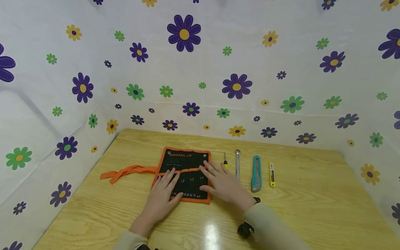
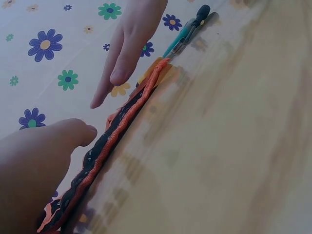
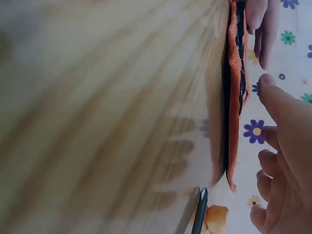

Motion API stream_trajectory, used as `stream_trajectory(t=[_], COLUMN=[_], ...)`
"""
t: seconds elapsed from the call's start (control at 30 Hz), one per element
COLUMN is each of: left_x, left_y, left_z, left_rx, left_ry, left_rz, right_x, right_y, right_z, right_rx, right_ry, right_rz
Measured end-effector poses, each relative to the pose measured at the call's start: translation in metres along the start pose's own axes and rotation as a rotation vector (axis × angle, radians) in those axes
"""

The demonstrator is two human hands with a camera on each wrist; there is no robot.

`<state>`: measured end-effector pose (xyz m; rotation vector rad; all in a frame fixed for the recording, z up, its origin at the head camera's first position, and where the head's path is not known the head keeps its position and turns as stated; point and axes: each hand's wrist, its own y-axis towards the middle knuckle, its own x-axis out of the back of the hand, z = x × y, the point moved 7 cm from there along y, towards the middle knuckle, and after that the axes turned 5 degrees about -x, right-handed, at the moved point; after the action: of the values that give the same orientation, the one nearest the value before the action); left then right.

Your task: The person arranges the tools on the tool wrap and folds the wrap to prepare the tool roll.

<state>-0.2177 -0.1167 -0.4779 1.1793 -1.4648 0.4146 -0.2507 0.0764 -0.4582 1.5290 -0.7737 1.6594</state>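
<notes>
While your left hand (image 1: pixel 162 197) is spread over the orange-trimmed tool pouch (image 1: pixel 187 161), your right hand (image 1: pixel 225 184), also spread, overlaps its right edge near a screwdriver (image 1: pixel 225 162).

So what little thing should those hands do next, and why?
I'd lift the right hand and pick up the small screwdriver. The dark pouch lies spread flat under both hands, no tool shows in its numbered pockets, and the screwdriver seems the nearest of the loose tools to its right.
</notes>
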Motion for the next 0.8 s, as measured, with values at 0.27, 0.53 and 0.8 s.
stream_trajectory(t=[0.27,0.53,0.8], left_x=[-0.007,-0.012,-0.013], left_y=[-0.002,-0.002,0.000], left_z=[0.001,0.004,0.007], left_rx=[0.042,0.101,0.133], left_ry=[0.000,-0.014,0.013], left_rz=[0.053,0.115,0.089], right_x=[-0.013,-0.021,-0.022], right_y=[0.014,0.017,0.017], right_z=[0.004,0.005,0.007], right_rx=[0.011,0.002,-0.005], right_ry=[-0.065,-0.062,-0.019], right_rz=[0.109,0.200,0.222])
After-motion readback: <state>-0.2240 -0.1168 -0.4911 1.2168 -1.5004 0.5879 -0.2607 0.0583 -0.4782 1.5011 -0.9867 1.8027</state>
